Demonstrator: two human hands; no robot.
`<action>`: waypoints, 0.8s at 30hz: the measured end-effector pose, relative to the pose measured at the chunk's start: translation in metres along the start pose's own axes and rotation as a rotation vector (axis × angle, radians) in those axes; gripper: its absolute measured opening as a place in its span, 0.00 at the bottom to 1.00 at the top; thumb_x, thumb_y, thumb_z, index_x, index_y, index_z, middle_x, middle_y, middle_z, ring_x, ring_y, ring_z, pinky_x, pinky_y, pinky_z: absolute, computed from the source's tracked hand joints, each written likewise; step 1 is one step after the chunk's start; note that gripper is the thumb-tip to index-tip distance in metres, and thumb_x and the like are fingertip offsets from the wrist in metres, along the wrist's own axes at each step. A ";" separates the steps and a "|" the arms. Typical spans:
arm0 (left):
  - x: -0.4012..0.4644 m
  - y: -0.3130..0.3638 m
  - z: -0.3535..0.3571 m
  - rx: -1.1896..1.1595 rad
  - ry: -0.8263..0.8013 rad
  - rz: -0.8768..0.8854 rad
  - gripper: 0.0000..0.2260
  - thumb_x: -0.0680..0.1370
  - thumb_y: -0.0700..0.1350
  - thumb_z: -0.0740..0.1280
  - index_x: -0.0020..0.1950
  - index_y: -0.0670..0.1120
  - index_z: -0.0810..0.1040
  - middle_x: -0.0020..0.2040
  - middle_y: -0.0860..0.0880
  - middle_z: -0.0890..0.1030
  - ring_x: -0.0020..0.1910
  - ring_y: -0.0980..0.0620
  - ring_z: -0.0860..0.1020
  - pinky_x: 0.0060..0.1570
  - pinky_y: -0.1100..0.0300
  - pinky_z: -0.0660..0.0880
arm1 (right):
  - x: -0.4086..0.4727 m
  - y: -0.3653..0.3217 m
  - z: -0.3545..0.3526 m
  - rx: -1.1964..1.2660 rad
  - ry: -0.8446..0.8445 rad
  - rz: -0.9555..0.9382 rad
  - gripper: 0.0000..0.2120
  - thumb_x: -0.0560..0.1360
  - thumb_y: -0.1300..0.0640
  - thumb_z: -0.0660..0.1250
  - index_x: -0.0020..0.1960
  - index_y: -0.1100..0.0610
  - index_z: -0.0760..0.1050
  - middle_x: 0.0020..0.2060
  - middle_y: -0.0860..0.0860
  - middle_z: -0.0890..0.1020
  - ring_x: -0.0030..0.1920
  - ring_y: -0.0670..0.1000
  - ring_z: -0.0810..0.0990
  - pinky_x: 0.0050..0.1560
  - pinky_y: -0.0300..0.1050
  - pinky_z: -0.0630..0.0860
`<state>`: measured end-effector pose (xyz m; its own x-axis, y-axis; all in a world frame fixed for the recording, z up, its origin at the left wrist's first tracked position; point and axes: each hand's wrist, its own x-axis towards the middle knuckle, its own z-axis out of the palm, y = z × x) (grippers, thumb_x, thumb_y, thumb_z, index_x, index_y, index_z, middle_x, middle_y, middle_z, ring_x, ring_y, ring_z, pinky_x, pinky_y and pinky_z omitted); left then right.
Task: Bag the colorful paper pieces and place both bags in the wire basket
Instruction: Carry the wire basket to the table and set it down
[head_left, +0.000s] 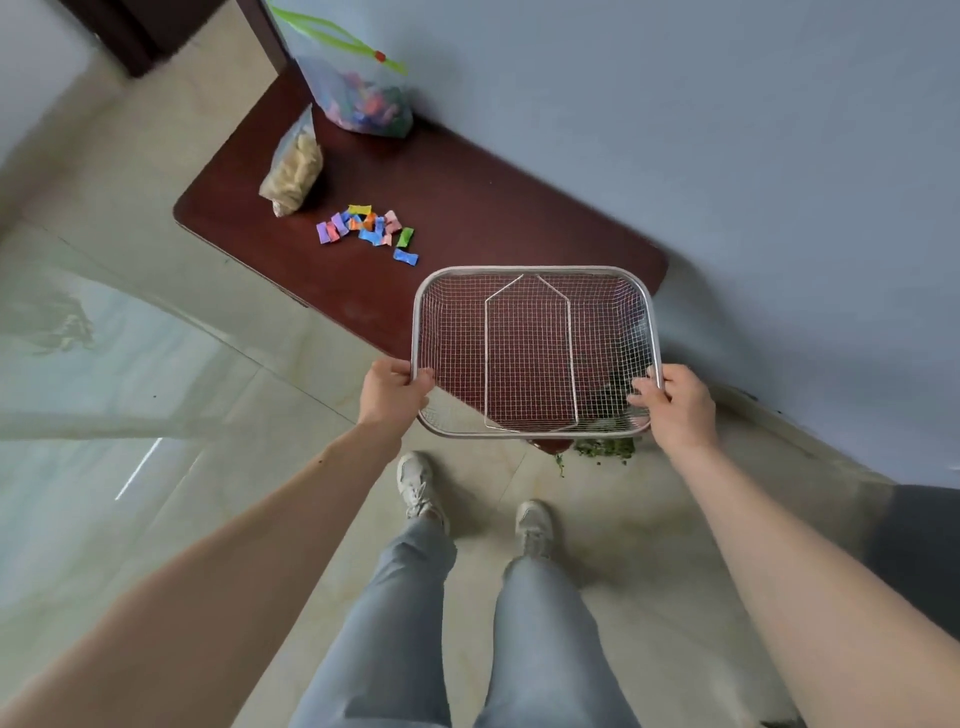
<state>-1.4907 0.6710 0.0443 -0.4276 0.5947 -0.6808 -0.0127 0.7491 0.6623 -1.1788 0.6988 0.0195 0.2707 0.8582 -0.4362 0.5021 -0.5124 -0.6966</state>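
I hold an empty wire basket (535, 271) over the near end of a dark red table (467, 197). My left hand (390, 391) grips its left rim, my right hand (675, 405) its right rim. A folding wire handle lies flat inside it. Several colorful paper pieces (366, 228) lie loose on the table beyond the basket. At the far end a clear zip bag with a green closure (363, 98) leans on the wall, holding more colorful pieces. Next to it stands a smaller clear bag of pale pieces (293, 169).
The table stands against a blue-grey wall (675, 130). Green scraps (605, 449) lie on the tiled floor under the basket's near edge. My legs and white shoes (415, 483) are below. A dark object (924, 551) sits at the right edge.
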 end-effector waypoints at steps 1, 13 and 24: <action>0.016 0.003 -0.004 0.014 -0.016 0.002 0.09 0.75 0.40 0.72 0.48 0.45 0.72 0.53 0.40 0.83 0.47 0.47 0.82 0.57 0.43 0.79 | 0.005 -0.004 0.011 0.015 0.015 0.020 0.02 0.79 0.59 0.64 0.51 0.54 0.73 0.50 0.55 0.83 0.47 0.53 0.85 0.40 0.49 0.83; 0.130 0.007 0.011 0.084 -0.073 -0.002 0.10 0.75 0.40 0.72 0.44 0.48 0.71 0.52 0.37 0.84 0.43 0.46 0.81 0.53 0.41 0.80 | 0.064 0.005 0.089 0.044 0.127 0.150 0.02 0.80 0.59 0.64 0.51 0.55 0.74 0.46 0.54 0.83 0.49 0.53 0.85 0.43 0.55 0.84; 0.170 0.005 0.033 0.030 0.019 0.003 0.09 0.75 0.41 0.72 0.45 0.48 0.72 0.49 0.42 0.85 0.52 0.44 0.84 0.55 0.46 0.81 | 0.100 0.005 0.110 0.010 0.129 0.111 0.03 0.80 0.56 0.63 0.54 0.54 0.72 0.49 0.51 0.83 0.51 0.49 0.84 0.44 0.55 0.84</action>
<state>-1.5337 0.7857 -0.0781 -0.4447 0.5915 -0.6726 0.0159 0.7560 0.6544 -1.2400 0.7787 -0.0902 0.4275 0.7930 -0.4341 0.4554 -0.6037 -0.6544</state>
